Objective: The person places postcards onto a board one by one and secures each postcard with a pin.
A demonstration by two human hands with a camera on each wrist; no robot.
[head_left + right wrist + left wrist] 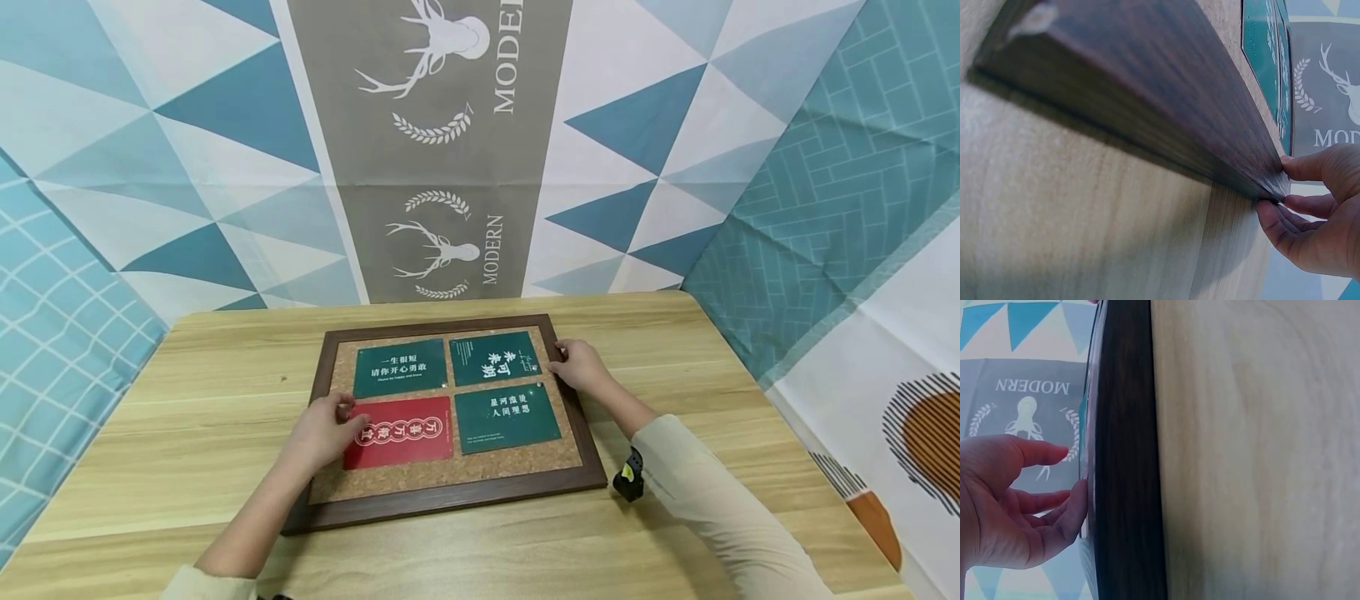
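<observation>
A cork board (pixel 495 463) in a dark brown wooden frame lies on the table. Pinned to it are a red card (pixel 408 452) at the front left and three green cards, at the back left (pixel 401 386), back right (pixel 472 367) and front right (pixel 517 438). My left hand (pixel 322 433) is over the board's left side, at the red card's left edge. In the left wrist view its thumb is raised and a loosely bent finger (pixel 1072 515) touches the board's face. My right hand (pixel 585 367) pinches the frame's right side, thumb (pixel 1300 167) on top and fingertips at the lower edge.
The wood-grain table (pixel 225 383) extends around the board. Behind it hangs a patterned cloth (pixel 442 167) with deer heads and triangles, and more patterned cloth stands at both sides. A black device (pixel 628 477) is strapped at my right wrist.
</observation>
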